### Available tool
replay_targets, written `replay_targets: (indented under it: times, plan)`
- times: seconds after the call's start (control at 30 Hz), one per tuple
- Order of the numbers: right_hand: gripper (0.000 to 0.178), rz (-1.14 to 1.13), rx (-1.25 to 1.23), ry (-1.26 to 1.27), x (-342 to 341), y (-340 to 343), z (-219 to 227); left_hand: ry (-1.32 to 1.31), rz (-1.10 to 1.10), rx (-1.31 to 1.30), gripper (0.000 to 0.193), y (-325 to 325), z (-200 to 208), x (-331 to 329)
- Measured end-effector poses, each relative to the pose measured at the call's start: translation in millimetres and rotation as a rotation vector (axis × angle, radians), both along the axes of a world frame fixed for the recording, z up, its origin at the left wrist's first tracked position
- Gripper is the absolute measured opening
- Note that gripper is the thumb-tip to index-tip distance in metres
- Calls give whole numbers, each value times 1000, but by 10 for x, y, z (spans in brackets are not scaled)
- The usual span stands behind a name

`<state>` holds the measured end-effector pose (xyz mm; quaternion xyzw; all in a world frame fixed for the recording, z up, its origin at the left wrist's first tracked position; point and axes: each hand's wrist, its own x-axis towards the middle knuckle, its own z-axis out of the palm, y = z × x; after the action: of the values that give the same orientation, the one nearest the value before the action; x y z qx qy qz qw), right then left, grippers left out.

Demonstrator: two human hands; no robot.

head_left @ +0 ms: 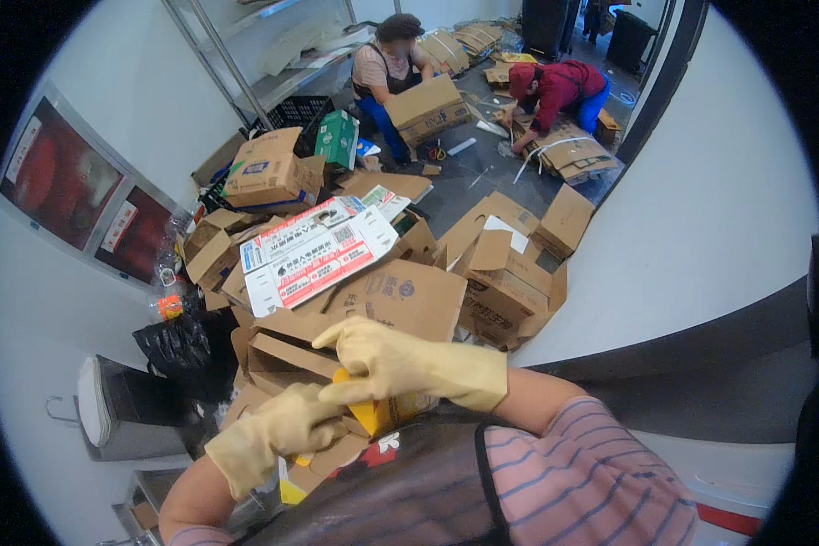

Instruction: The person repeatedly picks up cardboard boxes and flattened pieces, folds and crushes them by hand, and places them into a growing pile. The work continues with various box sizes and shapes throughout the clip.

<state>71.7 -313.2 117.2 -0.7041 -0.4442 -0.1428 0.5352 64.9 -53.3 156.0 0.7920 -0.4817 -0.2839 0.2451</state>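
Pale yellow rubber gloves cover both my hands. Close to my body is an opened cardboard box (291, 357), brown with a yellow printed part (366, 417). My left hand (278, 429) is closed on the box's near left side, its fingertips reaching toward the right hand. From the right, my right hand (382, 362) comes across the top, its fingers bent over the yellow part and gripping it. One finger of it sticks out to the left. The gloves hide the edge where the fingers meet the cardboard.
Beyond my hands lies a heap of cardboard, with a white and red printed sheet (323, 255) on top and opened boxes (510, 291) at right. A black bag (191, 350) lies left. Two people, one with a box (428, 107), one with a tied bundle (569, 153), work farther off.
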Motion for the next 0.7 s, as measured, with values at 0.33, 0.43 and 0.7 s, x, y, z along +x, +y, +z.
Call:
replay_targets:
  times: [0.33, 0.43, 0.7]
  plan:
    - [83, 40, 392, 901, -310, -60, 180, -419, 118, -30, 21, -239, 318, 78]
    - [93, -189, 106, 889, -140, -80, 89, -27, 401, -19, 28, -447, 367, 94]
    - [49, -507, -334, 1013, -66, -176, -393, -265, 598, -96, 25, -721, -300, -207]
